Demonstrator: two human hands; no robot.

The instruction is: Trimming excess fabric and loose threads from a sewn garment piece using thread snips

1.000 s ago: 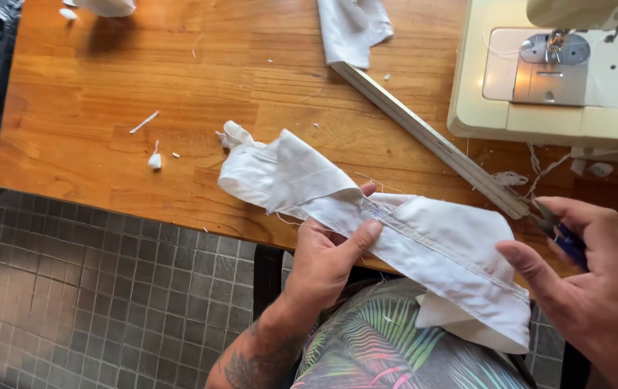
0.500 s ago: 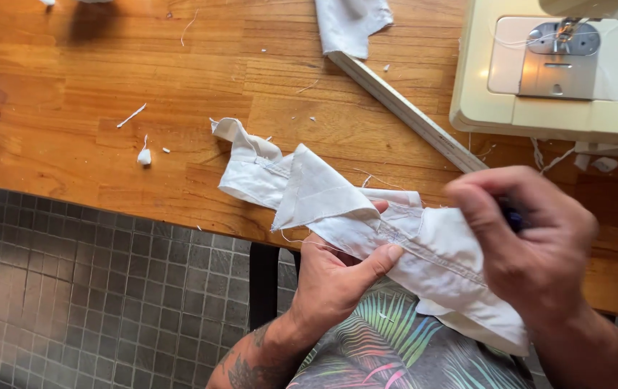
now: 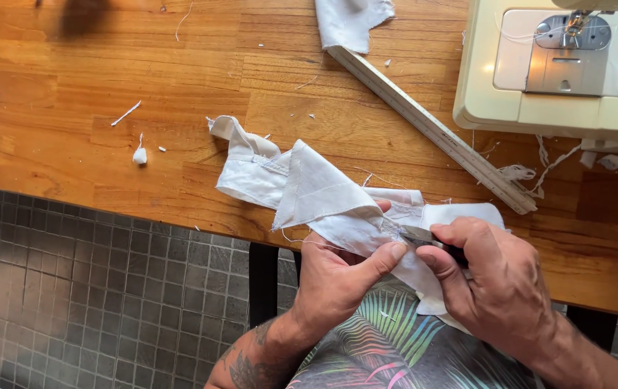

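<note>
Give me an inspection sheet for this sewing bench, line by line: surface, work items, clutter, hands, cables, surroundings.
Surface: wooden table, scuffed.
Work items: white fabric piece over the table edge; small metal cutting tool at its seam.
Clutter: ruler, fabric scraps, loose threads, white cloth.
Hands: left hand pinches the fabric; right hand grips the tool.
Cables: nothing seen.
Surroundings: cream sewing machine, grey tiled floor.

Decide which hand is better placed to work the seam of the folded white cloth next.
Right, probably. The right hand holds a small metal-tipped tool whose tip meets the folded white cloth at the seam, while the left hand only pinches the fabric.
</note>
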